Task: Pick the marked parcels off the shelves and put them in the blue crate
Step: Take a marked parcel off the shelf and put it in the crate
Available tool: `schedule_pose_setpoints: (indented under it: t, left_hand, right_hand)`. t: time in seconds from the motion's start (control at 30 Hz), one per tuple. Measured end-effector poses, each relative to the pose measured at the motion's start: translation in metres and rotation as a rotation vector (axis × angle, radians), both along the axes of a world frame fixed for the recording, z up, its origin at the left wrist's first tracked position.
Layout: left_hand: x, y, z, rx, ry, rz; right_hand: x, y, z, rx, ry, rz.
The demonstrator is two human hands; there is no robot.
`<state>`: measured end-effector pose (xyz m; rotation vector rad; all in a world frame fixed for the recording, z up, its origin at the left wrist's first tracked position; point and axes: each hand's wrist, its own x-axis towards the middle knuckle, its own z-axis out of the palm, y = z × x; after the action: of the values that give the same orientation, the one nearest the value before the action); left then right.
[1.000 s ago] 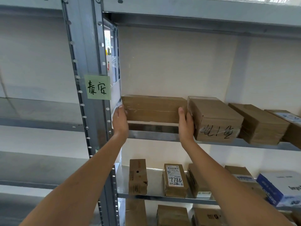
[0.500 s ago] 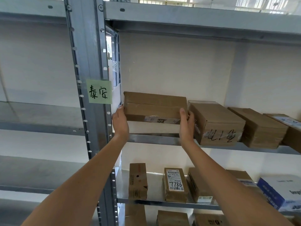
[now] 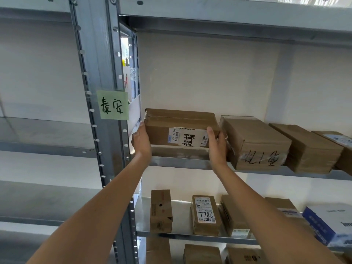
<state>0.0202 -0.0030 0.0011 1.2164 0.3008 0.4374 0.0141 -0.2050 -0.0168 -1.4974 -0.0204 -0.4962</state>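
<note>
A brown parcel [image 3: 179, 126] is gripped at both ends by the left hand [image 3: 142, 140] and right hand [image 3: 217, 144], tilted up at the shelf's [image 3: 190, 163] left front edge.

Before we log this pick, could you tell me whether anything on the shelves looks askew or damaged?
Only the held parcel: left hand and right hand grip its ends, tipping it so its label faces out. No damage visible.

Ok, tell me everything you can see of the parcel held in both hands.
The held parcel is a flat brown cardboard box, taped shiny along its top. Its front face carries a white shipping label with barcodes and black handwritten characters. It is tipped, lifted above the upper shelf. The left hand grips its left end, the right hand its right end.
</note>
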Motion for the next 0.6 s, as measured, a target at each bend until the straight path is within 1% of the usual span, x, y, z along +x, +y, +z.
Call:
schedule_pose_setpoints:
  t: [0.27, 0.37, 0.53, 0.6]
  left_hand:
    - [0.004, 0.003, -0.003, 0.019, 0.069, -0.053]
    - [0.004, 0.006, -0.005, 0.021, 0.058, -0.07]
    - [0.007, 0.007, -0.007, 0.127, 0.053, -0.058]
    - [0.007, 0.007, -0.007, 0.141, 0.051, -0.055]
  right_hand:
    - [0.008, -0.002, -0.002, -0.03, 0.061, 0.031]
    - [0.008, -0.004, 0.0, -0.031, 0.082, 0.049]
    - [0.01, -0.005, 0.0, -0.047, 0.092, 0.06]
    - [0.011, -0.005, -0.001, -0.055, 0.089, 0.055]
